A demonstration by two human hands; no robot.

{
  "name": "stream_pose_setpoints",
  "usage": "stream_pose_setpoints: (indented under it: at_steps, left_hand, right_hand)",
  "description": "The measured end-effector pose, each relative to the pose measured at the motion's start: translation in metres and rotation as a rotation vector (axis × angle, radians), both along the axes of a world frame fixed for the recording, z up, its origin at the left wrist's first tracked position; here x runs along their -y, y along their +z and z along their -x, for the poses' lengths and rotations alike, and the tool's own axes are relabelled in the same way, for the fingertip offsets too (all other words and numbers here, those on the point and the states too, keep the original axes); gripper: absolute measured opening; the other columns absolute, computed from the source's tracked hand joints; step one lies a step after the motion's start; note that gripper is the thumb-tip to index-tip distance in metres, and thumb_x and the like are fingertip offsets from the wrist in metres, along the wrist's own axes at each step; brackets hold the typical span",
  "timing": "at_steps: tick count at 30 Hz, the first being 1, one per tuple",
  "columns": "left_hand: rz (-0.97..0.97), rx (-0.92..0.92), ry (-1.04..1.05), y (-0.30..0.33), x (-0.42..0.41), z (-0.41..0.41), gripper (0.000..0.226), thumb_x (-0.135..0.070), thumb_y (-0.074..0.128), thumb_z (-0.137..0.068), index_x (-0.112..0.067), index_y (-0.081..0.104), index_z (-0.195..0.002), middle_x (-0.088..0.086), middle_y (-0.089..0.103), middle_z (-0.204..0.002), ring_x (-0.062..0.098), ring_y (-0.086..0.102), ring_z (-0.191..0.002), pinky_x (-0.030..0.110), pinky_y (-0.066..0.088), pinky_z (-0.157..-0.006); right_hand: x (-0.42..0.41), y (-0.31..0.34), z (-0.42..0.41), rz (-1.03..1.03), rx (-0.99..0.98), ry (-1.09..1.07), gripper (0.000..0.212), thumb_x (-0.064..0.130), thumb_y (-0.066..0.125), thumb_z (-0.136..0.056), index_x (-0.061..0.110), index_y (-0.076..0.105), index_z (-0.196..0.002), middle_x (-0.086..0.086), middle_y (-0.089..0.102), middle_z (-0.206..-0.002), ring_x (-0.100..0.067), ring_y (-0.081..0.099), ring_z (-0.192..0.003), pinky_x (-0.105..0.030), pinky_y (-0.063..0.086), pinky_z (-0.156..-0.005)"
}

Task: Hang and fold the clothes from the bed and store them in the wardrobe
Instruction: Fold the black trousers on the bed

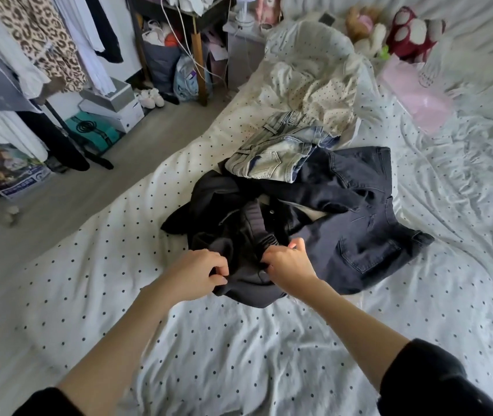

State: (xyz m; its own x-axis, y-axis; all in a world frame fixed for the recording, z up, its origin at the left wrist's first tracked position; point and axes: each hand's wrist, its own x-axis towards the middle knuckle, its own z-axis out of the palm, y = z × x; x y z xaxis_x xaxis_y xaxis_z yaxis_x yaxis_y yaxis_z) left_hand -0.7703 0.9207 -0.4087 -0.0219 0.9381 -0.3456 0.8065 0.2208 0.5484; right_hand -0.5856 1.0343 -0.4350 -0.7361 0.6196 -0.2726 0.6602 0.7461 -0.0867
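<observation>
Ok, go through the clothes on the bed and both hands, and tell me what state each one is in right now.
Left hand: gripping the black garment's near edge.
Right hand: gripping the same garment.
Black garment: crumpled, unfolded, on the bed.
Dark jeans: spread loosely, unfolded.
Light jeans: bunched, partly over the dark jeans.
Cream dotted garment: rumpled in a heap.
Bed: sheet wrinkled.

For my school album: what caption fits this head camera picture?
Both hands, left and right, grip a black jacket on the polka-dot bed.
</observation>
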Motion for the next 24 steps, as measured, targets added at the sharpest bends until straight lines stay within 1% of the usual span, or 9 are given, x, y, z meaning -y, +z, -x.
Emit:
stream_pose_setpoints:
  at_steps: [3, 5, 7, 9, 11, 14, 18, 21, 24]
  left_hand:
    - [-0.082, -0.018, 0.094, 0.007, 0.005, -0.011, 0.016, -0.024, 0.054, -0.093, -0.025, 0.067, -0.102, -0.014, 0.057, -0.109, 0.011, 0.057, -0.101, 0.032, 0.047, -0.087]
    - [-0.134, -0.094, 0.095, 0.009, 0.001, -0.025, 0.036, -0.03, 0.054, -0.094, -0.023, 0.053, -0.129, -0.008, 0.047, -0.13, 0.014, 0.048, -0.118, 0.035, 0.042, -0.096]
    - [-0.074, -0.197, 0.067, 0.004, -0.008, -0.033, 0.06, -0.04, 0.053, -0.093, -0.023, 0.03, -0.145, -0.002, 0.031, -0.148, 0.02, 0.036, -0.132, 0.038, 0.037, -0.103]
    - [0.039, -0.205, 0.058, 0.0, -0.018, -0.049, 0.078, -0.05, 0.052, -0.09, -0.022, 0.012, -0.151, 0.005, 0.015, -0.156, 0.024, 0.023, -0.14, 0.044, 0.032, -0.108]
    - [0.168, -0.104, 0.116, -0.005, -0.028, -0.066, 0.093, -0.058, 0.052, -0.086, -0.02, -0.001, -0.151, 0.01, 0.006, -0.158, 0.027, 0.015, -0.144, 0.049, 0.027, -0.11]
    - [0.275, -0.022, 0.165, -0.013, -0.037, -0.086, 0.105, -0.063, 0.056, -0.081, -0.019, -0.011, -0.15, 0.013, 0.01, -0.157, 0.03, 0.02, -0.142, 0.051, 0.026, -0.111]
    - [0.288, 0.217, 0.3, -0.015, -0.049, -0.127, 0.101, -0.037, 0.068, -0.083, -0.014, -0.004, -0.15, 0.016, 0.036, -0.146, 0.032, 0.038, -0.133, 0.045, 0.032, -0.109]
    - [0.147, 0.168, 0.295, -0.013, -0.05, -0.159, 0.079, -0.019, 0.062, -0.087, -0.013, 0.013, -0.149, 0.016, 0.049, -0.135, 0.032, 0.044, -0.125, 0.042, 0.034, -0.106]
    - [0.03, 0.042, 0.134, -0.003, -0.04, -0.179, 0.062, -0.014, 0.057, -0.087, -0.015, 0.033, -0.144, 0.012, 0.057, -0.127, 0.03, 0.05, -0.119, 0.035, 0.037, -0.1]
  right_hand:
    - [0.016, 0.009, -0.026, 0.01, -0.028, -0.019, 0.027, 0.014, 0.044, -0.081, 0.02, 0.066, -0.095, 0.008, 0.059, -0.105, -0.02, 0.053, -0.091, -0.031, 0.016, -0.086]
    - [0.026, 0.014, -0.051, 0.043, -0.131, -0.038, 0.028, 0.008, 0.046, -0.08, 0.017, 0.069, -0.092, 0.007, 0.062, -0.105, -0.023, 0.056, -0.091, -0.033, 0.02, -0.084]
    - [0.029, 0.016, -0.067, 0.112, -0.266, -0.065, 0.024, 0.004, 0.052, -0.079, 0.01, 0.073, -0.088, 0.003, 0.067, -0.105, -0.022, 0.062, -0.092, -0.032, 0.024, -0.08]
    - [0.031, 0.025, -0.089, 0.16, -0.255, -0.107, 0.02, 0.006, 0.057, -0.083, 0.008, 0.074, -0.094, 0.002, 0.067, -0.111, -0.018, 0.061, -0.102, -0.028, 0.032, -0.087]
    - [0.033, 0.031, -0.115, 0.192, -0.288, -0.164, 0.018, 0.005, 0.061, -0.083, 0.008, 0.075, -0.094, -0.001, 0.068, -0.111, -0.02, 0.062, -0.104, -0.03, 0.037, -0.092]
    - [0.038, 0.045, -0.141, 0.193, -0.326, -0.207, 0.016, -0.001, 0.065, -0.078, 0.005, 0.076, -0.089, -0.006, 0.07, -0.105, -0.023, 0.065, -0.096, -0.032, 0.041, -0.09]
    - [0.041, 0.059, -0.179, 0.162, -0.388, -0.261, 0.012, -0.006, 0.068, -0.073, 0.001, 0.075, -0.08, -0.011, 0.072, -0.091, -0.026, 0.068, -0.084, -0.04, 0.05, -0.08]
    - [0.037, 0.062, -0.203, 0.163, -0.309, -0.421, 0.014, 0.006, 0.067, -0.082, 0.007, 0.074, -0.094, -0.006, 0.071, -0.099, -0.026, 0.065, -0.093, -0.036, 0.046, -0.088]
    - [0.036, 0.057, -0.223, 0.267, -0.126, -0.581, 0.019, 0.022, 0.058, -0.091, 0.016, 0.072, -0.104, -0.001, 0.07, -0.107, -0.023, 0.062, -0.101, -0.032, 0.044, -0.091]
